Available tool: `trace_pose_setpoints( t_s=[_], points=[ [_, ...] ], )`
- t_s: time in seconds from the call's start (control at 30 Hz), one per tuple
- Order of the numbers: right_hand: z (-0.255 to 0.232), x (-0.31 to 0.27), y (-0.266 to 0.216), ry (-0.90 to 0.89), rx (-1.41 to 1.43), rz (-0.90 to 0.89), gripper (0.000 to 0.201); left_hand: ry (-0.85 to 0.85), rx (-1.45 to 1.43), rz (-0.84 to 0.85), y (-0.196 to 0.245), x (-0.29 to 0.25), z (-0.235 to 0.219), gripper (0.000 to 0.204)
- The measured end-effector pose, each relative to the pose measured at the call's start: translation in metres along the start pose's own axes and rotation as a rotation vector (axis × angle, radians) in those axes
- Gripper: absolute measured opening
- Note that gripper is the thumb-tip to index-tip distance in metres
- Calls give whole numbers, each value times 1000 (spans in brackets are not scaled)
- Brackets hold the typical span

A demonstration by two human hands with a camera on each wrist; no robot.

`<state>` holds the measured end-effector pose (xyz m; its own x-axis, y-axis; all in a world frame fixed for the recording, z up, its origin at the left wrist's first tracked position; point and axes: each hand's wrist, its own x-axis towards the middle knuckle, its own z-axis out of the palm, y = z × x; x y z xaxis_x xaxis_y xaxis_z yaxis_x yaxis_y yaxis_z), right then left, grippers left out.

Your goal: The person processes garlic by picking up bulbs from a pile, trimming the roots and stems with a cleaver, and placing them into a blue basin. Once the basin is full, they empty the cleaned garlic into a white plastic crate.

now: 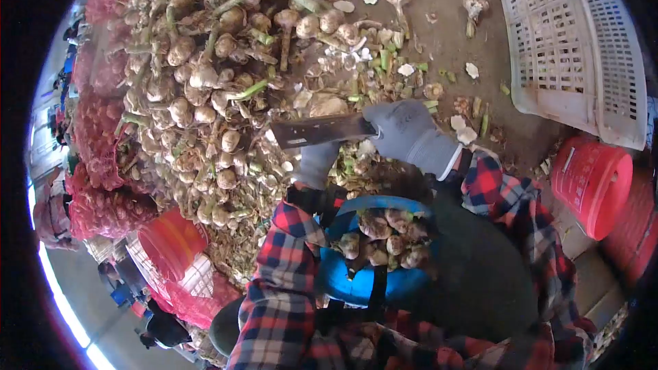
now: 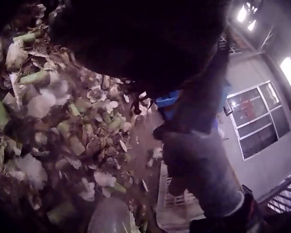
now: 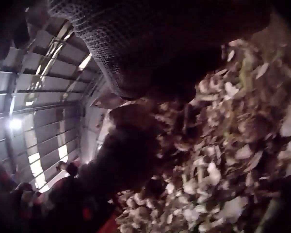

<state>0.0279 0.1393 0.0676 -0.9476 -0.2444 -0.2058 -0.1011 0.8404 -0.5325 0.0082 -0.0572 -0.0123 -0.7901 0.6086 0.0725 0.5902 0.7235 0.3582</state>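
In the head view my right hand, in a grey knit glove, grips a knife with a broad dark blade pointing left. My left hand, gloved too, is just under the blade, which covers its fingers; I cannot tell what it holds. A blue bucket with several trimmed garlic bulbs stands close below both hands. Beyond the blade lies a big heap of garlic with stalks. The left wrist view shows the right glove beside cut stalks and skins.
A white plastic crate stands at the upper right, with a red bucket below it. Pink mesh sacks line the heap's left side. Another red bucket sits at the lower left. Cut stalks and loose bulbs litter the floor.
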Motion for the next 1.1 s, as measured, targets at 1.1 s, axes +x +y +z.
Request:
trace_pose_setpoints(
  t_s=[1.1],
  points=[
    [13,18,47,-72,788,143,37,-52,-1448,-581,59,12,-27,31]
  ],
)
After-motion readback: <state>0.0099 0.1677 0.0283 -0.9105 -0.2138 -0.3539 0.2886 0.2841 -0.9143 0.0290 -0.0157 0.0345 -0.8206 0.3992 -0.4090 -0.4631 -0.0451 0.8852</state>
